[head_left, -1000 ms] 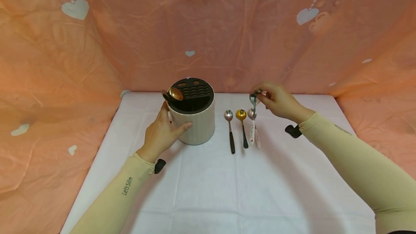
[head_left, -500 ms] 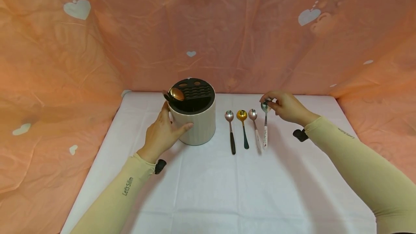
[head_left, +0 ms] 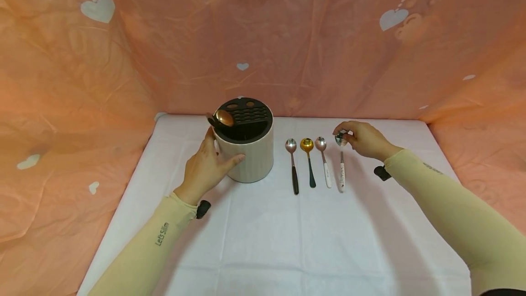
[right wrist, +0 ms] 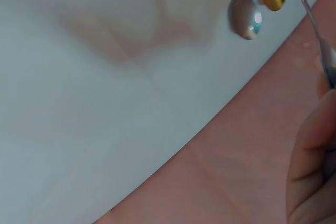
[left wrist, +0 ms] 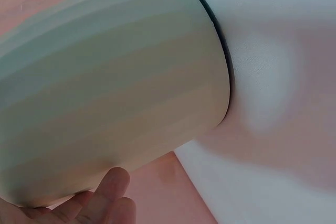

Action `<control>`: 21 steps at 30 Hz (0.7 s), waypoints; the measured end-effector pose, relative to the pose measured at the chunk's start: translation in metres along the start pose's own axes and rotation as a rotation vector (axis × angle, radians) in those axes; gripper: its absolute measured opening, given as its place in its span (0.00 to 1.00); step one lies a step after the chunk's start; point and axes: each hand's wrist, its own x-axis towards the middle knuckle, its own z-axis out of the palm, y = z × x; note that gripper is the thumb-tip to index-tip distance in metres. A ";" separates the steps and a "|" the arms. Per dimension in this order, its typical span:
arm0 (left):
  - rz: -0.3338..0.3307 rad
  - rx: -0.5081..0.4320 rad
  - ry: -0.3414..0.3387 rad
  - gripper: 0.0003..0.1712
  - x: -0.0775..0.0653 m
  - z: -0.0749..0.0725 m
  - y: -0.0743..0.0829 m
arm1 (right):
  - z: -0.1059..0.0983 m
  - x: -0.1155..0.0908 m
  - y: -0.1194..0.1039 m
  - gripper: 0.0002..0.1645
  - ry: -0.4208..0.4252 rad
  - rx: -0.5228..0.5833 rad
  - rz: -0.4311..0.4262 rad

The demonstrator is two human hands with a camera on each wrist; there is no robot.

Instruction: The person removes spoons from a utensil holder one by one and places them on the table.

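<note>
In the head view, my left hand [head_left: 205,163] rests against the left side of a white ribbed utensil holder [head_left: 252,161] with a black slotted lid. Its thumb lies along the front. A copper-coloured spoon [head_left: 224,118] stands bowl-up in the lid's left side. My right hand [head_left: 365,140] pinches the bowl of a teaspoon [head_left: 342,175] with a patterned white handle, which hangs down at or just above the cloth. To its left lie a silver spoon with a white handle [head_left: 323,161], a gold spoon with a dark handle [head_left: 309,161] and a rose-toned spoon with a black handle [head_left: 292,166].
A white cloth [head_left: 263,241] covers the table. Behind and at both sides hangs an orange-pink curtain [head_left: 271,49] with white hearts. The holder stands close to the back edge, left of the spoons.
My right hand has carried the patterned teaspoon rightward and lower, away from the white-handled spoon it overlapped. That white-handled spoon is now fully visible. My left hand and the holder have stayed put.
</note>
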 end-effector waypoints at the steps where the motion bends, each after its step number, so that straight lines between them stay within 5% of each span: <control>1: -0.002 0.000 -0.002 0.68 0.000 0.000 0.000 | 0.000 0.000 0.002 0.15 -0.002 -0.006 0.007; 13: -0.011 0.013 -0.003 0.68 0.000 -0.001 0.000 | 0.009 0.013 0.015 0.15 -0.011 -0.009 0.035; 21: -0.009 0.003 -0.013 0.68 -0.001 -0.002 0.002 | 0.017 0.022 0.025 0.15 -0.077 0.081 0.129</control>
